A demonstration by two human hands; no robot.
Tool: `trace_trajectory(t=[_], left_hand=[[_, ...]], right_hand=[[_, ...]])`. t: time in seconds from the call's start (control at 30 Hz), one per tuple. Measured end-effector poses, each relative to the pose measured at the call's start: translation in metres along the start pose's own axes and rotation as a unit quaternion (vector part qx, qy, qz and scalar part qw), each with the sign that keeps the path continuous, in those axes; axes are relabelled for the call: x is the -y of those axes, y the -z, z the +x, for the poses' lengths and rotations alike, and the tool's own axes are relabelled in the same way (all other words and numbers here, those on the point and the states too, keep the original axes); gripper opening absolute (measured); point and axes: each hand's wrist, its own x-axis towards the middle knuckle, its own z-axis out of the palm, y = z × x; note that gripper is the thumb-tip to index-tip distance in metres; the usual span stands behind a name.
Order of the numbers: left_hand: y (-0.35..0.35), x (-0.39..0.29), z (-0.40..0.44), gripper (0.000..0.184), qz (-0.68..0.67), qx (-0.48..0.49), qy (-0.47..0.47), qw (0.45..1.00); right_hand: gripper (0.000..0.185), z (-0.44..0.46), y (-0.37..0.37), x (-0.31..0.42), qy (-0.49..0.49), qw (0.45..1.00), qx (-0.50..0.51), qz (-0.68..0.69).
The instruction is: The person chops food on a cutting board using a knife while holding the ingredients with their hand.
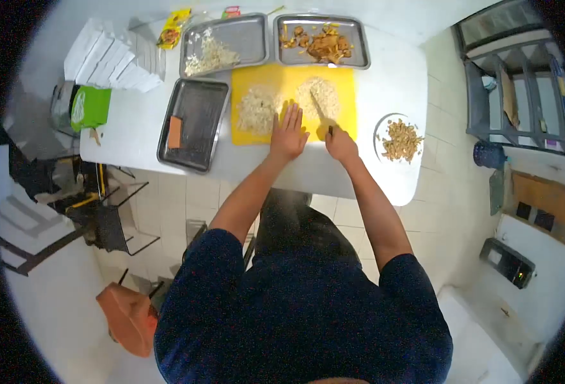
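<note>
My left hand [289, 132] lies with fingers stretched out on the yellow cutting board [289, 72], beside a pile of finely chopped pale food [255, 110]. My right hand [342, 144] grips the handle of a knife [321, 107]. Its blade points away from me, over a second pale chopped pile [328, 89] on the board's right half. What the chopped food is, I cannot make out. To the right of my right hand, a round white plate [381, 152] carries small brown chopped pieces [402, 140].
Behind the board stand a metal tray [251, 32] with pale shreds and another tray [362, 54] with brown-orange pieces. A dark tray [199, 102] at left holds an orange block [175, 132]. White boxes [106, 57], a green packet [92, 107] and a yellow packet [173, 29] sit further left.
</note>
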Motion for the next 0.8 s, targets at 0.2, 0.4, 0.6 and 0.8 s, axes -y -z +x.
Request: trace_trajectory(t=[0.2,0.4,0.6,0.8], left_hand=[[0.05,0.007,0.013,0.064,-0.032,-0.019,-0.036,0.999],[0.096,0.018,0.038,0.059,-0.024,-0.036,-0.093,0.995],[0.098,0.027,0.057,0.059,0.03,-0.036,-0.113,0.992],[0.099,0.006,0.056,0.059,0.008,-0.052,-0.068,0.996]], right_hand=[[0.029,-0.025,0.029,0.011,-0.011,1.0,0.005,0.026],[0.027,-0.042,0.032,0.019,-0.009,0.991,-0.033,0.127],[0.025,-0.049,0.017,0.024,-0.047,0.972,-0.008,0.232],[0.021,-0.048,0.034,0.032,0.025,0.989,-0.055,0.138]])
